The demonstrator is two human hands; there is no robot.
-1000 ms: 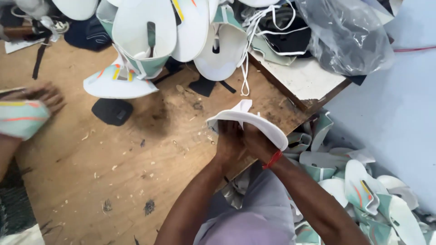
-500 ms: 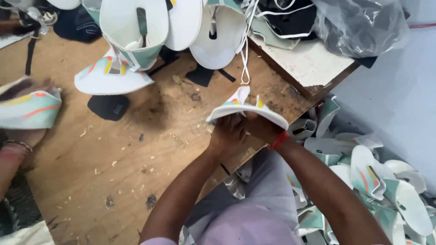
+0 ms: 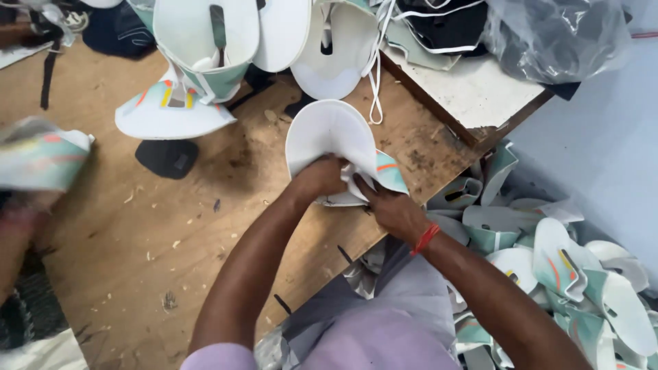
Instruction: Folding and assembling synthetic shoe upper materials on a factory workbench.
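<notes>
Both hands meet at the middle of a worn wooden worktable (image 3: 123,274), seen from above. Left hand (image 3: 321,178) closes its fingers over the near edge of a white cap piece (image 3: 329,133), a rounded brim-and-panel shape with a mint, orange-striped flap at its 4 o'clock side. Right hand (image 3: 391,209), with a red thread band (image 3: 426,238) at the wrist, presses down on that flap, fingers curled around the fabric. The cap piece lies on the table just past the hands, at 12 o'clock from them. The work appears to be mid-step: folding or turning the panel against the brim. Any further shaping would likely need the left hand to pin the brim while the right works the flap. At 10 o'clock sits a stack of white and mint cap pieces (image 3: 199,62); at 9 o'clock another person's blurred hand (image 3: 27,219) holds a mint piece. At 4 o'clock, a heap of finished pieces (image 3: 562,274) lies on the floor.
</notes>
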